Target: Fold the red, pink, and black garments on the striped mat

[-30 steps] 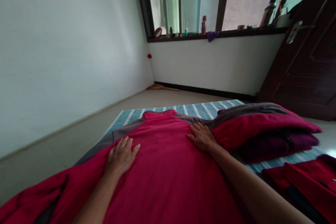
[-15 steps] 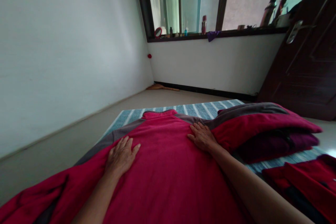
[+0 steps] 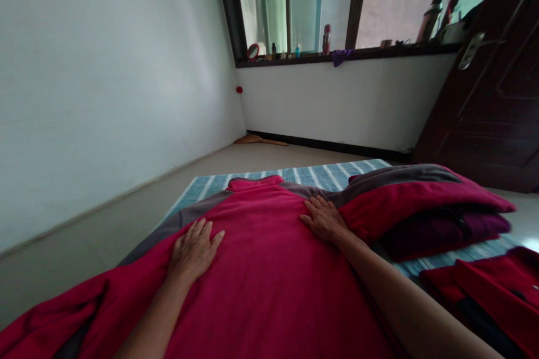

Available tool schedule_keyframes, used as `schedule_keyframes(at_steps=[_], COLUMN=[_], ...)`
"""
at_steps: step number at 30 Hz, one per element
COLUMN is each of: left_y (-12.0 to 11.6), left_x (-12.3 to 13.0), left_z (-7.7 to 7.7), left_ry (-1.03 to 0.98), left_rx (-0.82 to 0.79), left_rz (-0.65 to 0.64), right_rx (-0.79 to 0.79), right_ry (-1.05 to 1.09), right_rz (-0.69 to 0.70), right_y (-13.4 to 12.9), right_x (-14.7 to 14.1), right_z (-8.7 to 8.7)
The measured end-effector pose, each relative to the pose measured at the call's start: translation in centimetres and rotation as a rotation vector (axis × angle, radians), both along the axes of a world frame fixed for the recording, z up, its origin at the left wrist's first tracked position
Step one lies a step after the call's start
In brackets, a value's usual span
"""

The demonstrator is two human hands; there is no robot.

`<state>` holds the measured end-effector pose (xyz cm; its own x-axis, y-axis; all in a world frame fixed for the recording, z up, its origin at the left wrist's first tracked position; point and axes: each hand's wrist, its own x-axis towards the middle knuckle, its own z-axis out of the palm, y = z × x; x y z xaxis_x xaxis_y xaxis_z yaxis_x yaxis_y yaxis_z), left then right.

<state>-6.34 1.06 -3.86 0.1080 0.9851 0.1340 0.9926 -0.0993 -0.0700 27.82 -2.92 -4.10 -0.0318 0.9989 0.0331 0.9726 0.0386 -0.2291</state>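
Note:
A pink fleece jacket (image 3: 261, 269) with grey shoulders lies spread out, its collar (image 3: 255, 183) at the far end. My left hand (image 3: 196, 249) rests flat on the jacket's left side, near the grey shoulder, fingers a little apart. On the right, below the other grey shoulder, my right hand (image 3: 324, 217) lies flat on the cloth with fingers spread. Neither hand grips anything. The right sleeve runs over a folded purple garment (image 3: 448, 230), while the left sleeve (image 3: 54, 314) reaches the lower left corner.
Under the clothes is a blue striped sheet (image 3: 332, 175). Folded red clothing (image 3: 492, 291) lies at the lower right. Beyond are a white wall (image 3: 118, 67), a windowsill (image 3: 295, 60) with bottles, a broom (image 3: 256, 139) on the floor and a dark door (image 3: 492, 106).

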Motion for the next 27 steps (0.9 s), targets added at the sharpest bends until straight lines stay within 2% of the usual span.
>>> schedule_keyframes(at_steps=[27], left_y=[0.42], left_x=[-0.39], left_z=[-0.59], left_ry=[-0.009], left_rx=[0.024], left_rz=[-0.008], right_rx=[-0.004], right_ry=[0.01], right_rz=[-0.003], right_y=[0.19], right_x=[0.07], right_z=[-0.16])
